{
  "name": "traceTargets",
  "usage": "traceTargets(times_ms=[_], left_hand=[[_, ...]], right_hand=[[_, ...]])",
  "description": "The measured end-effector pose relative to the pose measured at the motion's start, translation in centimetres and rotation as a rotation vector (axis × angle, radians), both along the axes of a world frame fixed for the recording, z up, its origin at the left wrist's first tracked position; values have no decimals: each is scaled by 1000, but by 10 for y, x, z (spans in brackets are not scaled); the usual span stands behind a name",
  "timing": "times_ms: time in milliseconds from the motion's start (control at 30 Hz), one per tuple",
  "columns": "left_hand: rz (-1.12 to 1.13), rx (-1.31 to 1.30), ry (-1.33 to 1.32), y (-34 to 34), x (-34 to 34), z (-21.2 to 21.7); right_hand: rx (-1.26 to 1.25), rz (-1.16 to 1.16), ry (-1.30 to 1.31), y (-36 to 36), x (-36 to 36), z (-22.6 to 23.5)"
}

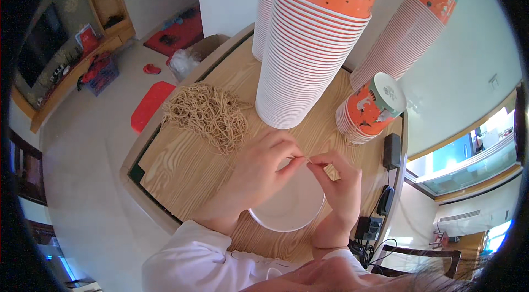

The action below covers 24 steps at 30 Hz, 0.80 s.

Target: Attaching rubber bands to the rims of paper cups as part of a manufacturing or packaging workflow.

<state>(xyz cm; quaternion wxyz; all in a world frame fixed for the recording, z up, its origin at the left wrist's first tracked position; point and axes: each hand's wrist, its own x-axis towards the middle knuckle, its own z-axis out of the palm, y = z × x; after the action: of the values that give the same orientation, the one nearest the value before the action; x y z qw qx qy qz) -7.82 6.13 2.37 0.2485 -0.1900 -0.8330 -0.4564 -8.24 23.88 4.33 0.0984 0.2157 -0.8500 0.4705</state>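
Here we are at your fingertips: a thin tan strand [307,160] pinched right where your two hands meet, though it is so small in this view that it looks like cord and I can't swear to more. Your left hand [267,162] has thumb and index closed on it from one side, your right hand [340,182] does the same from the other, and the tips sit just beside each other. Right under them, a round white container [289,206] stands on the table, its open top facing you and partly covered by your hands. Off to the left on the wood-grain table [171,182], there's a big loose heap of tan cords [206,115], all tangled. Straight ahead rises the tall cup stack [308,55], orange printed cup on top, pale rims packed below, with another stack [265,11] partly hidden behind it. Over on the right, a leaning-looking stack [405,33] stands near the wall, and in front of it a short stack [370,106] sits base up, a few tan strands by its lower rims. Black adapters [392,150] line your right table edge, and a red stool [151,106] shows beyond the left edge.
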Motion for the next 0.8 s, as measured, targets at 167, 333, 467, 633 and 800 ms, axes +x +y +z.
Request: traceTargets(times_ms=[167,333,467,633,800], left_hand=[[-23,61,-129,-5,0,-5],[-78,161,-143,3,2,4],[-280,144,-400,8,4,14],[-149,165,-373,6,1,0],[-57,246,-254,2,-9,-4]], right_hand=[[-66,-107,-56,1,-3,-2],[0,-65,75,2,-5,1],[44,-12,144,-1,-5,-4],[34,-13,136,-1,-7,-2],[3,-149,199,19,-15,-6]])
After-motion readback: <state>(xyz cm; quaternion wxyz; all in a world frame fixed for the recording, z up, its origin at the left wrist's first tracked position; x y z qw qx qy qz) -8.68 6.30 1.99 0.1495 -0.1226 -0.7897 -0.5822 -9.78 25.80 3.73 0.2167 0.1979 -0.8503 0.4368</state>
